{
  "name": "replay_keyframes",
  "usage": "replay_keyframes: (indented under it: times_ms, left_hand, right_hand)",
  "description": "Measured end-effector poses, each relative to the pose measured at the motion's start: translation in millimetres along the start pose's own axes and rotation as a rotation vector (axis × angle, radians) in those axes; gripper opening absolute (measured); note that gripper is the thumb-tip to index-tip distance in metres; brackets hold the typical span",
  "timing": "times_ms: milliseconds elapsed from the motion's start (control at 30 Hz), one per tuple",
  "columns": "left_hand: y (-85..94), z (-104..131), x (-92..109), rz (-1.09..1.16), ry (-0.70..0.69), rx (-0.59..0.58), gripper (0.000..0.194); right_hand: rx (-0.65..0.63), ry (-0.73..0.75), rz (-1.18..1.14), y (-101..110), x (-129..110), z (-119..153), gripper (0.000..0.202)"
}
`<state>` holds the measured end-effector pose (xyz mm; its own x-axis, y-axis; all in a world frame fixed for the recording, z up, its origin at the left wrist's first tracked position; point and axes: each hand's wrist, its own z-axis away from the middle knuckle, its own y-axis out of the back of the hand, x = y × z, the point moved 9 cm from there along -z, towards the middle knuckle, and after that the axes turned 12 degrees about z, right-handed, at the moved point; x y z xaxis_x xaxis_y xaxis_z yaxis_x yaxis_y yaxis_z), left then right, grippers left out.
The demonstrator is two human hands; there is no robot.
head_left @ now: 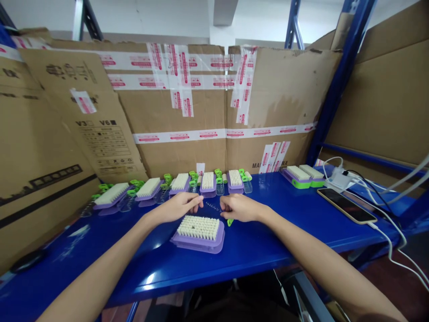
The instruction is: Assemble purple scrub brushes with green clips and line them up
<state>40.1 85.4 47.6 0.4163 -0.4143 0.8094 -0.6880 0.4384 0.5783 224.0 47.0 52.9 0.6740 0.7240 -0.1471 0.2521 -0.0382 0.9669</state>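
Observation:
My left hand [182,205] is closed, thumb and fingers pressed together, above the blue table. My right hand [241,208] is curled shut facing it, a short gap apart. A thin dark coil, like a spring [213,206], shows between the two hands; I cannot tell whether either one grips it. Just in front of them lies a purple brush head [199,232] with cream bristles facing up. A small bright green part [229,222] shows below my right hand. Whatever is inside the fingers is hidden.
Several purple brush heads [149,188] with green parts and clear pieces stand in a row along the cardboard wall [181,152]. Two green-and-purple brushes [303,175] sit at the back right. A phone [346,205], a white charger [338,178] and cables lie at the right.

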Motion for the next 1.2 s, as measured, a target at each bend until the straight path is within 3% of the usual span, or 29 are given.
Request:
replay_keyframes:
  times_ms: [233,467,767,967,1200]
  left_hand:
    - [19.7,4.0,14.0,-0.071,-0.137,0.206,0.049]
    - [6.2,4.3,25.0,0.083,-0.137,0.13,0.045]
    - [12.3,7.2,33.9,0.294,-0.148,0.161,0.049]
    - [11.7,7.6,43.0,0.291,-0.205,0.154,0.05]
    - [27.6,7.0,44.5,0.456,-0.345,0.333,0.048]
  right_hand:
    - [0.136,-0.037,-0.066,13.3,5.5,-1.0,0.018]
    - [0.247,0.02,-0.153,19.9,-0.4,0.5,0.012]
    - [0.346,0.06,-0.176,31.4,-7.6,6.2,0.007]
    - [0.347,0.066,-0.177,31.8,-10.8,6.9,0.009]
    - [0.433,0.066,-0.161,39.4,-13.1,11.6,0.019]
